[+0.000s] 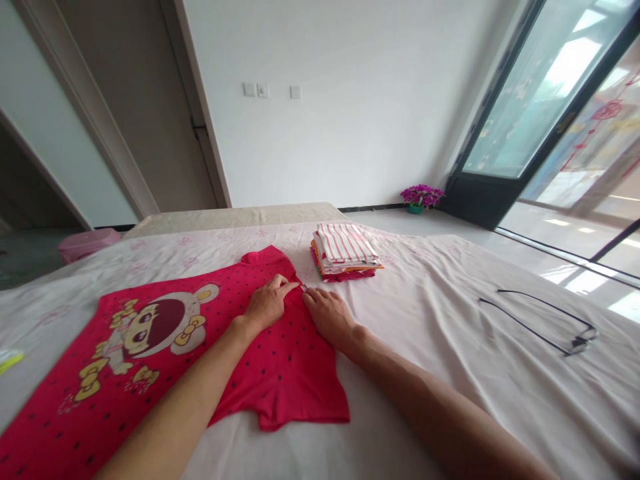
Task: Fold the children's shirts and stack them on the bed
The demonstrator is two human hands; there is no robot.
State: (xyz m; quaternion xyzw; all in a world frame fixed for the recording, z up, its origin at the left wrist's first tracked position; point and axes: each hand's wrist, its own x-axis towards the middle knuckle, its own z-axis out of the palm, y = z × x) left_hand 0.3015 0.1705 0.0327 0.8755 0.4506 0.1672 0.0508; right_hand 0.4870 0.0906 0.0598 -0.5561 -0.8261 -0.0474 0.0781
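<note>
A red short-sleeved shirt (300, 373) with dark dots and a cartoon girl print lies spread flat, its hem running off toward the lower left. At its neckline, my left hand (267, 303) pinches the fabric between thumb and fingers. My right hand (329, 315) is closed on the same edge, just right of the left one, its fingertips on the cloth. A tiny pale spot shows between the two hands, too small to make out. One sleeve points toward me, and the other lies on the far side, near a stack of folded clothes (347, 250).
A pale, wrinkled cloth (410, 320) covers the surface under the shirt. Black-framed glasses (575, 343) lie on it at the right. Something yellow (10, 361) sits at the left edge. Beyond are a pink stool-like object (87, 245), purple flowers (423, 195) and a glass door (520, 113).
</note>
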